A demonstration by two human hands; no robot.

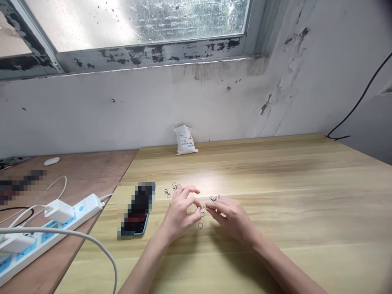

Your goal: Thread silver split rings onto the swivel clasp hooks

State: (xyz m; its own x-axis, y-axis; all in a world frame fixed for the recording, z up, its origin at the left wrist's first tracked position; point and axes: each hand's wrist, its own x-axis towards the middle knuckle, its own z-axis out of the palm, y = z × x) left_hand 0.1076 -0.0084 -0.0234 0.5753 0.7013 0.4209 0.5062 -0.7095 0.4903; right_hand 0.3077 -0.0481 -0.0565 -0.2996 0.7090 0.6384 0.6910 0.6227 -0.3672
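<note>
two-handed | pinching tiny metal piece (203, 207) with left hand (183, 207) | near-closed right hand (233, 212), hold unclear | could drop onto nearer ring (202, 216) at 6 o'clock from scant grip

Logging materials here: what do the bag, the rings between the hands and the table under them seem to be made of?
Bag: probably thin, smooth plastic, from its creases and see-through top edge. Rings: likely metal, polished, from their silvery glint. Table: wood or wood-look laminate, smooth, from grain streaks and soft sheen.
</note>
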